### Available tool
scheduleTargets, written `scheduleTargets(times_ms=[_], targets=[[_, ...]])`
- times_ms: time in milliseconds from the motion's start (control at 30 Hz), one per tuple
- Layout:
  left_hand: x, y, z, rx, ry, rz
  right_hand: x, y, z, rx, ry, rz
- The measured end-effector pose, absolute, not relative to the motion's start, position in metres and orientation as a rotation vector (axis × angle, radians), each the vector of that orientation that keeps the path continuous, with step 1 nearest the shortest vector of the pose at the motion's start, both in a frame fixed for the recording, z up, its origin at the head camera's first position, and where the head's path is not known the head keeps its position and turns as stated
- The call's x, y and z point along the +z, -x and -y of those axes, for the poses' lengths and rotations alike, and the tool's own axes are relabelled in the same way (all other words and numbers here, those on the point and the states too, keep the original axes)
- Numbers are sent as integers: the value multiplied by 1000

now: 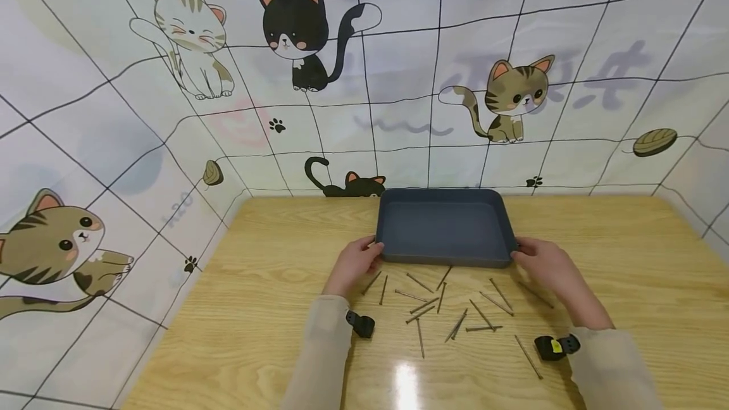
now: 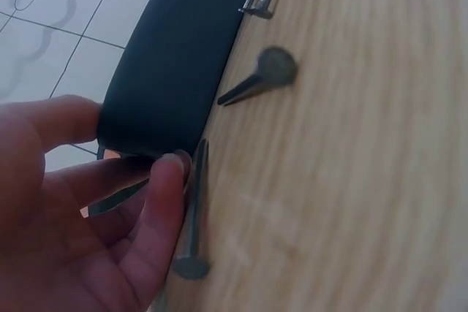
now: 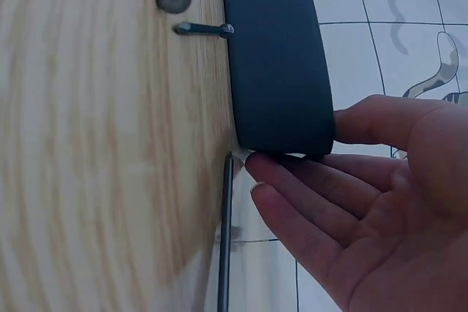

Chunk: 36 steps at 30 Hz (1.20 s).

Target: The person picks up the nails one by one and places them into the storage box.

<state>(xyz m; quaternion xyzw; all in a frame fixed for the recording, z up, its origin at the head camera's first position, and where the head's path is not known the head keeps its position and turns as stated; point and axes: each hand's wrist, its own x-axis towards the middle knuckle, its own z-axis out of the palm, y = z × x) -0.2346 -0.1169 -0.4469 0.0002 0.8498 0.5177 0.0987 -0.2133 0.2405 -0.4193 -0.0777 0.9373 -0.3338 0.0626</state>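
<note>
A shallow dark blue-grey tray (image 1: 447,259) lies at the back of the wooden table with nothing in it. At its near left corner my left hand (image 1: 354,264) holds it, thumb at the upper edge and fingers curled against the side. My right hand (image 1: 549,264) grips the near right corner in the same way, as the right wrist view shows with the tray's wall (image 3: 281,56). Several long nails (image 1: 423,305) are scattered in front of the tray. One nail (image 2: 193,231) lies right beside my left fingertips, and another nail (image 3: 227,231) is close to my right fingers.
The wooden table (image 1: 228,340) reaches back to a wall covering (image 1: 410,125) printed with cats and grid lines. A single nail (image 1: 528,357) lies apart from the others, near my right wrist. Black devices are strapped to both wrists.
</note>
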Motion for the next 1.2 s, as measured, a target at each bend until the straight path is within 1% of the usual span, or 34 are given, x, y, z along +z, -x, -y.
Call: scheduleTargets(times_ms=[200, 333, 600, 767, 933, 1200], targets=[[-451, 235, 118, 1576, -47, -2476, -414, 209, -243, -968, 245, -2778], [-453, 235, 122, 1635, -141, -2462, -407, 207, -244, -942, 264, -2754], [-459, 238, 133, 1714, -248, -2357, -407, 204, -263, -719, 345, -2713], [-456, 237, 137, 1733, -269, -2278, -410, 203, -266, -658, 401, -2672], [-445, 232, 135, 1725, -294, -2187, -413, 203, -262, -610, 441, -2689], [-440, 231, 133, 1829, -266, -2027, -410, 200, -249, -478, 395, -2779]])
